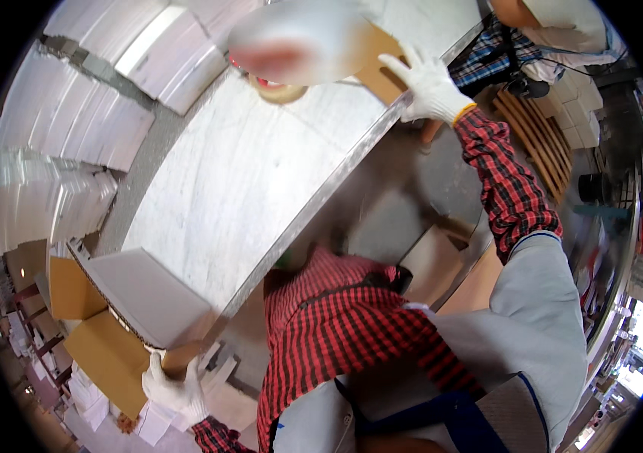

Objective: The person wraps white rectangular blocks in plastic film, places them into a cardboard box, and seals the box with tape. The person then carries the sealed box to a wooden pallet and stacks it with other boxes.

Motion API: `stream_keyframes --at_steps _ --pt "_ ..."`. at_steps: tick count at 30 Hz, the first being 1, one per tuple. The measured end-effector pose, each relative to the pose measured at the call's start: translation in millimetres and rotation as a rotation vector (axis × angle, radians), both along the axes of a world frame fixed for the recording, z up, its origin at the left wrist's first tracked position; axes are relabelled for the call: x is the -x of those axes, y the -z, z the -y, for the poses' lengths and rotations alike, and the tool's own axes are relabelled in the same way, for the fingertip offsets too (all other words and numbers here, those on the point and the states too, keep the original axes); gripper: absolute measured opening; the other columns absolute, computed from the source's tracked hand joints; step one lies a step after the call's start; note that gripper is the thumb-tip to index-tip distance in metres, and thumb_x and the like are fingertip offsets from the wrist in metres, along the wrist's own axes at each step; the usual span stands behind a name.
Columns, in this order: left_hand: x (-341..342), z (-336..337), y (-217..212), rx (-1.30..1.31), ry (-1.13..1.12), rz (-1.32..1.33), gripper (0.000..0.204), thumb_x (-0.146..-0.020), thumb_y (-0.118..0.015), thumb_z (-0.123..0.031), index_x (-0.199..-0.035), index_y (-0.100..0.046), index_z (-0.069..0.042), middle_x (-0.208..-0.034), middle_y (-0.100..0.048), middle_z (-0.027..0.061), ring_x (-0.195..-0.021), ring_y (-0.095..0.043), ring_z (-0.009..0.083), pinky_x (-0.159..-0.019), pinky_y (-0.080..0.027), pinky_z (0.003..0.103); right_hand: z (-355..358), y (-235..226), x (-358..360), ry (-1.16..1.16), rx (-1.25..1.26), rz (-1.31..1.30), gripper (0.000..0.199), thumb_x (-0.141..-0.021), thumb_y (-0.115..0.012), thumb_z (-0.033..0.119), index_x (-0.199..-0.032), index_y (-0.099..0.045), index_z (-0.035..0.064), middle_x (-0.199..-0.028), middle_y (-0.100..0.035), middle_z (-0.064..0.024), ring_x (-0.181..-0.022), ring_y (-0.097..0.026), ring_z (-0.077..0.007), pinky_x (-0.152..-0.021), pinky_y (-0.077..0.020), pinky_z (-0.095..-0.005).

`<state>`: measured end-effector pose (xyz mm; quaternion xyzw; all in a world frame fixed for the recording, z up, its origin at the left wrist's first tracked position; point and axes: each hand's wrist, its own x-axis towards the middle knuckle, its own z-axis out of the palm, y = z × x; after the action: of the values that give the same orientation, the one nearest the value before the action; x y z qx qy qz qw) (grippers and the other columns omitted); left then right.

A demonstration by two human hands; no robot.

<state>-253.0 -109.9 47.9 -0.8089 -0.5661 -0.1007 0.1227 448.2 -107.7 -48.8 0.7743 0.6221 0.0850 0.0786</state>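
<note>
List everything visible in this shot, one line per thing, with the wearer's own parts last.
Table: one, pale grey with a metal edge, centre.
Cardboard box: one, brown with grey flap, lower left at the table corner.
Cardboard sheet: one, brown, top centre on the table.
Tape roll: one, tan, top centre, partly blurred.
White stacks: several, upper left.
Wooden slats: one set, brown, upper right.
Other person: one, top right, partly seen.
Left hand: white glove, gripping the box's lower edge.
Right hand: white glove, on the cardboard sheet at the table edge.
</note>
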Motion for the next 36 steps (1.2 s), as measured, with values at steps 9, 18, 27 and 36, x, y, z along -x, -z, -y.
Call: stream_keyframes --at_steps 9,18,27,36 --pt "-17.5 1.7 -3.0 0.029 -0.082 0.033 0.079 -0.052 -0.098 -0.020 -0.123 -0.068 -0.005 -0.098 -0.065 0.0131 -0.097 -0.057 0.0356 -0.095 -0.043 0.048 -8.4 7.9 -54.7 -0.327 0.064 -0.167 0.077 -0.083 -0.082 0.028 -0.152 -0.048 0.0235 -0.142 -0.053 -0.0205 -0.124 -0.057 -0.0418 -0.105 -0.0511 -0.0488" --pt "-13.6 6.2 -6.5 0.083 -0.120 0.062 0.080 -0.050 -0.097 -0.019 -0.123 -0.068 -0.005 -0.096 -0.063 0.0132 -0.095 -0.056 0.0365 -0.094 -0.042 0.048 -28.0 -50.8 -65.9 -0.560 0.018 -0.105 0.039 -0.090 -0.062 0.012 -0.129 -0.061 0.0119 -0.117 -0.065 -0.0112 -0.110 -0.065 -0.0331 -0.093 -0.0547 -0.0421" --pt "-19.3 -12.0 -2.4 -0.024 0.083 0.106 0.078 -0.051 -0.097 -0.019 -0.123 -0.067 -0.008 -0.100 -0.065 0.0128 -0.099 -0.061 0.0379 -0.093 -0.046 0.048 -6.1 -194.1 -51.6 -0.240 -0.235 0.066 0.028 -0.096 -0.061 0.020 -0.120 -0.075 0.0190 -0.106 -0.076 -0.0109 -0.096 -0.072 -0.0341 -0.083 -0.0579 -0.0436" --pt "-19.0 9.2 -25.9 -0.015 0.010 -0.118 0.081 -0.054 -0.097 -0.052 -0.123 -0.072 -0.017 -0.085 -0.071 0.0136 -0.074 -0.068 0.0359 -0.067 -0.051 0.051 -52.0 -254.2 266.4 -0.887 -0.828 -1.041 0.017 -0.094 -0.066 0.022 -0.102 -0.069 0.0067 -0.089 -0.069 -0.0155 -0.079 -0.068 -0.0337 -0.070 -0.0560 -0.0417"
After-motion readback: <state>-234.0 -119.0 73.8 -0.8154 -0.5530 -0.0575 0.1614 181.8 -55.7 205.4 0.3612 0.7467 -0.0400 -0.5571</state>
